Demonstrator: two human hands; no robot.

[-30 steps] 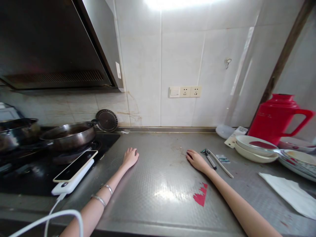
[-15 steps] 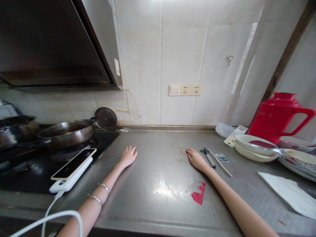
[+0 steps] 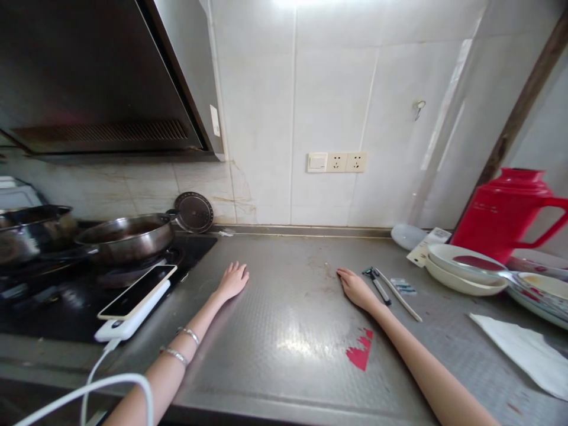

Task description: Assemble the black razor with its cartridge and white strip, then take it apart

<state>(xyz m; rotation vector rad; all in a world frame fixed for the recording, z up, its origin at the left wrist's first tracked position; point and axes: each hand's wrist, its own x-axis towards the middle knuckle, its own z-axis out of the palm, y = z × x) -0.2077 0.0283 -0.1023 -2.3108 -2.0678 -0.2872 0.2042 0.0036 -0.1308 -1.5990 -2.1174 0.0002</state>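
My left hand (image 3: pixel 233 280) lies palm down on the steel counter (image 3: pixel 284 296), fingers spread, holding nothing. My right hand (image 3: pixel 354 287) rests flat on the counter too, its fingers stretched out and side by side. Just right of it lie a razor (image 3: pixel 378 286) with a dark head and a thin white stick (image 3: pixel 399 296). A small clear pack of blades (image 3: pixel 403 286) is beyond the stick. A torn red piece (image 3: pixel 361 350) sits on the counter left of my right forearm. Left of my left hand, a phone (image 3: pixel 137 291) lies on a white power bank (image 3: pixel 133 319).
On the black stove (image 3: pixel 26 319) at left stand a steel pan (image 3: pixel 126 239) and a pot (image 3: pixel 33 234). A white cable (image 3: pixel 84 387) crosses the lower left. At right are a red thermos jug (image 3: pixel 501 213), stacked bowls (image 3: pixel 464 281), plates (image 3: pixel 544 307) and a white tissue (image 3: pixel 519 346).
The whole view has shifted slightly, so everything appears a little further right. Both hands stay in place on the counter.
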